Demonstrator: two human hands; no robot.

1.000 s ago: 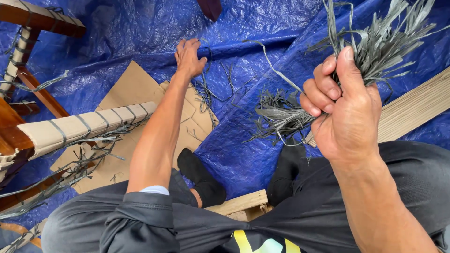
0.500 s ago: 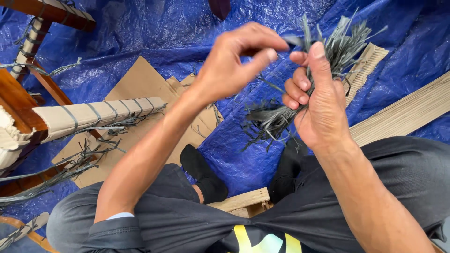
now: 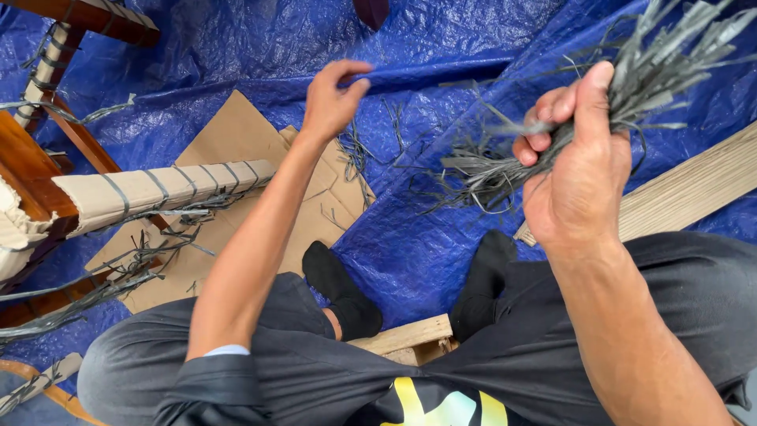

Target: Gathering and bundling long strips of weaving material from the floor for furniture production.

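Head view: right hand [image 3: 579,177] fisted round bundle of grey strips [image 3: 615,87], raised over blue tarp [image 3: 441,244], ends fanned for easy picking. Left hand [image 3: 331,99] out front, fingers pinched, maybe on single strip, cannot tell. Cardboard [image 3: 229,146] beneath; strip-wrapped chair arm [image 3: 158,189] at left.
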